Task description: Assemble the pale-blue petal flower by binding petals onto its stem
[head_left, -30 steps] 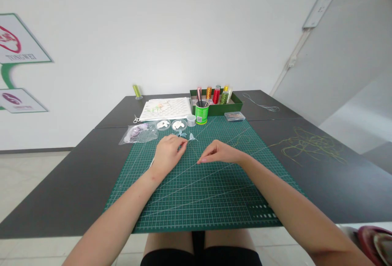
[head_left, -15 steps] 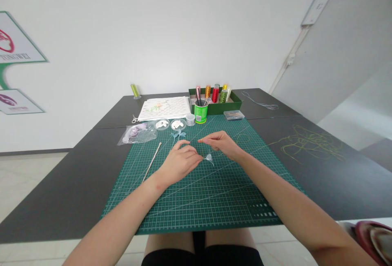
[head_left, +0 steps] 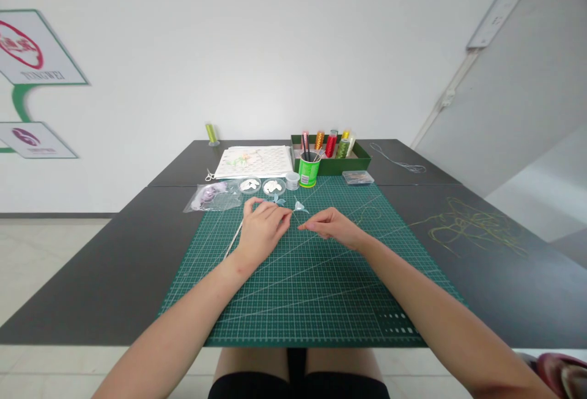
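My left hand (head_left: 263,232) rests on the green cutting mat (head_left: 302,276), fingers pinched on the thin stem of a small pale blue flower piece (head_left: 299,207) that sticks up just beyond my fingertips. My right hand (head_left: 334,228) lies close beside it, fingers pinched together near the same stem; what it holds is too fine to make out. A second pale blue piece (head_left: 278,201) lies on the mat just behind my left hand. A thin metal rod (head_left: 233,238) lies on the mat beside my left wrist.
Behind the mat stand a green cup of tools (head_left: 309,169), a green tray with thread spools (head_left: 337,153), two small round dishes (head_left: 261,186), a plastic bag (head_left: 211,196), a printed sheet (head_left: 254,161) and scissors (head_left: 210,175). Tangled yellow-green thread (head_left: 472,226) lies at right.
Both hands moved back away from me and together. The pale blue piece in my left hand went from low on the mat up toward the far side.
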`<state>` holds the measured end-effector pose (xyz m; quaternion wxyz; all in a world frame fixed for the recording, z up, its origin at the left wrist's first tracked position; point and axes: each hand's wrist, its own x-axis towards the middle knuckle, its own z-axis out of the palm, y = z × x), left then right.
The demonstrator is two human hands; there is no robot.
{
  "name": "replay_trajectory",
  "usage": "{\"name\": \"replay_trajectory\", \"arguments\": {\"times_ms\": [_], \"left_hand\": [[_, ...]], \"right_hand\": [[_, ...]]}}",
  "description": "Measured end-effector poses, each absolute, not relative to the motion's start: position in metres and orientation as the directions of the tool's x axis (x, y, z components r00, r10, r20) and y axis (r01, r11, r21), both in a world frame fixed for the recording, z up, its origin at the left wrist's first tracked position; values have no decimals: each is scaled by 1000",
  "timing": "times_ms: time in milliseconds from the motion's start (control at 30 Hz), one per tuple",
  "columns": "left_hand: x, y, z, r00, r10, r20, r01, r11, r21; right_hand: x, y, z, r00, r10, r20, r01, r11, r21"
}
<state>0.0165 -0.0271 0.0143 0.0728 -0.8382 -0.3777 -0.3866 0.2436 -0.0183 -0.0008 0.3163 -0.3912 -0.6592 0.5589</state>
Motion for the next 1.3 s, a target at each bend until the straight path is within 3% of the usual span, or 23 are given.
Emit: {"name": "replay_trajectory", "arguments": {"times_ms": [233,400,467,567,633,700,767,900,967,1100,1300], "left_hand": [[21,-23,12,273,765,584,628,-601,494],[19,-16,15,188,885,426,388,-465,795],[19,-16,16,176,906,385,310,-422,852],[20,-16,16,177,914,364,270,-401,875],[21,-17,15,187,913,364,266,-403,876],[22,-18,15,197,910,365,270,-408,872],[22,-18,16,207,907,367,278,-415,866],[22,-18,16,212,896,389,303,-439,846],[21,-18,15,207,896,392,318,-440,840],[22,-16,14,202,905,375,329,-423,844],[22,-14,10,223,923,313,338,-375,863]], "right_hand": [[236,-22,-2,-481,877,13,-37,-6,-999],[242,-13,-4,-302,953,11,-208,-55,-977],[246,-7,-7,-103,995,6,-102,-4,-995],[250,-1,-12,232,966,116,150,82,-985],[248,-1,-13,295,926,234,265,156,-952],[242,-7,-12,191,926,327,322,256,-912],[232,-15,-9,-15,942,335,271,327,-905],[212,-33,-5,-334,922,195,-54,188,-981],[207,-38,-6,-393,907,153,-107,120,-987],[209,-40,-5,-324,936,139,37,159,-987],[223,-40,12,-281,905,320,322,403,-857]]}}
